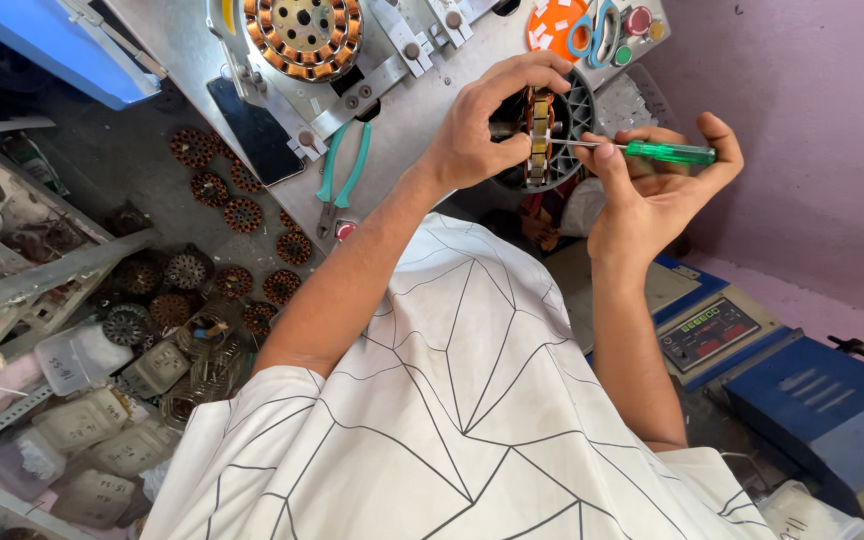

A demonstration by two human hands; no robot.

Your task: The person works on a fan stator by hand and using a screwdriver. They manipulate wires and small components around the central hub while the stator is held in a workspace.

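My left hand (482, 125) grips a round motor stator (539, 138) held on edge, its stacked metal core and copper coils facing me. My right hand (657, 190) holds a screwdriver with a clear green handle (670, 152), and its thin metal shaft points left and touches the stator's rim. Both hands hover above a grey metal work plate (412, 110). My white shirt with thin black lines fills the lower middle of the view.
A wound stator (302, 35) sits on a fixture at the top. Teal-handled pliers (342, 175) and a dark phone (252, 130) lie on the plate. Several stators (222, 240) lie on the floor at left. A blue meter box (712, 330) stands right.
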